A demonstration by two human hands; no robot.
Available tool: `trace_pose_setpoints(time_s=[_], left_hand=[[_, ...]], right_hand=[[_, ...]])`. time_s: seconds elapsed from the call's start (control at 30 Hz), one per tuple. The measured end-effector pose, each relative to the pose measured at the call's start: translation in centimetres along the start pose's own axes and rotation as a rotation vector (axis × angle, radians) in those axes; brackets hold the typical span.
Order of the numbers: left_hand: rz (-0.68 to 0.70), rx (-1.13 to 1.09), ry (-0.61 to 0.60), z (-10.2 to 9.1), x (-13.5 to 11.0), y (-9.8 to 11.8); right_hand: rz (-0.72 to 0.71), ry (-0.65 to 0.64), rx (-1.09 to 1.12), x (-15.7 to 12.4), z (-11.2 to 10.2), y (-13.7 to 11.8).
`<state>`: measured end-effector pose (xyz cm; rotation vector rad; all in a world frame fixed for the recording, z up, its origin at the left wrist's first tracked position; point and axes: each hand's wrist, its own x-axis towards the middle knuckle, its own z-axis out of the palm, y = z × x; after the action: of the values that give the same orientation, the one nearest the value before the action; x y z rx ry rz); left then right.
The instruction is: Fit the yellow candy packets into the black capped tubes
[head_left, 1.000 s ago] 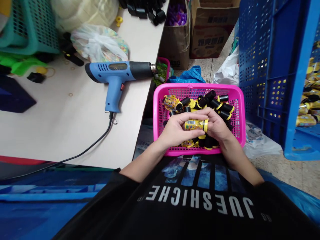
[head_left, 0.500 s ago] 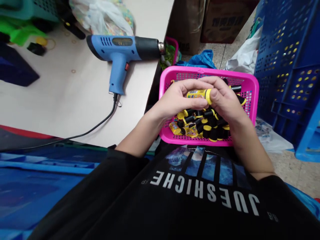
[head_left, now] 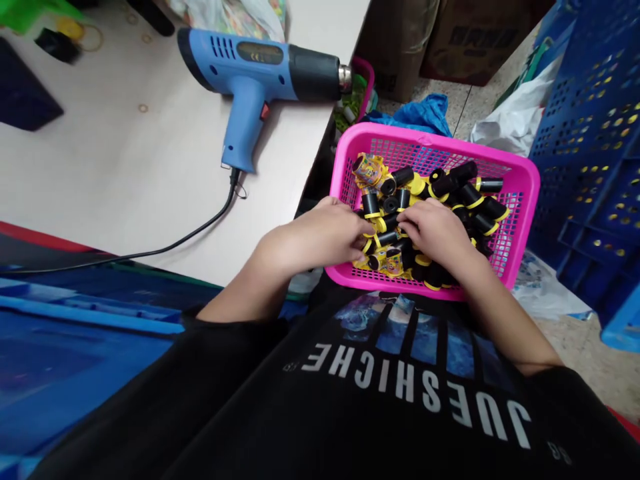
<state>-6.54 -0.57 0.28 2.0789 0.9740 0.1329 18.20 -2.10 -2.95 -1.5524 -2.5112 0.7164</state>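
Note:
A pink plastic mesh basket (head_left: 430,137) sits in front of me, filled with a loose pile of small bottles (head_left: 430,190) with black caps and yellow bands. A bottle with a printed yellow label (head_left: 368,170) lies at the basket's back left. My left hand (head_left: 320,237) reaches in from the left, its fingertips on the pile. My right hand (head_left: 435,233) lies on the bottles at the middle, fingers curled down. Whatever is under either hand's fingers is hidden.
A blue heat gun (head_left: 255,80) lies on the pale table (head_left: 125,173), its black cord trailing to the left. A blue perforated crate (head_left: 590,133) stands right of the basket. Cardboard boxes (head_left: 475,40) and plastic bags (head_left: 515,127) sit on the floor beyond.
Both hands have dropped from above the basket into the pile. The yellow-labelled bottle they held together no longer shows between them. The view has shifted slightly.

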Motion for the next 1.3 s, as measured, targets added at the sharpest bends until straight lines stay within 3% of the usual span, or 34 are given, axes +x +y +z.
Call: trace_pose_setpoints(time_s=[0.17,0.27,0.33,0.4,0.47,0.5,0.63,0.77,0.87,1.1,1.3], left_hand=[[-0.003,0.184,-0.062,-1.0,0.8,0.7],[-0.043,0.305,-0.036,-1.6,1.2,1.0],[-0.075,0.374,0.126,-1.5,1.6,0.6],[-0.122,0.44,0.364,-1.2,2.3,-0.4],[-0.124,0.47,0.533,-0.8,3.4,-1.6],[-0.098,0.473,0.563,-0.6,3.9,-2.1],[0.016,0.481,0.513,0.2,4.6,-3.2],[0.011,0.486,0.493,0.6,3.2,-2.7],[-0.001,0.48,0.488,1.0,2.7,-2.7],[-0.035,0.486,0.489,1.6,3.8,-3.2],[-0.033,0.499,0.456,1.7,3.9,-3.4]], right_hand=[[-0.06,-0.013,-0.132,2.1,-0.6,-1.1],[-0.156,0.071,-0.124,3.5,-0.9,-1.7],[-0.135,0.192,-0.107,4.5,-1.4,-1.9],[-0.06,0.262,-0.107,5.4,-1.9,-2.0],[-0.001,0.238,-0.116,6.1,-2.4,-1.7],[0.025,0.217,-0.116,6.4,-2.5,-1.5],[0.003,0.183,-0.134,7.8,-2.6,-0.9],[-0.1,0.078,-0.308,10.3,-2.1,-1.4],[-0.047,0.001,-0.399,11.7,-2.1,-2.0],[0.048,0.078,-0.344,11.5,-2.9,-1.9],[0.009,-0.06,-0.374,12.6,-2.3,-3.4]])
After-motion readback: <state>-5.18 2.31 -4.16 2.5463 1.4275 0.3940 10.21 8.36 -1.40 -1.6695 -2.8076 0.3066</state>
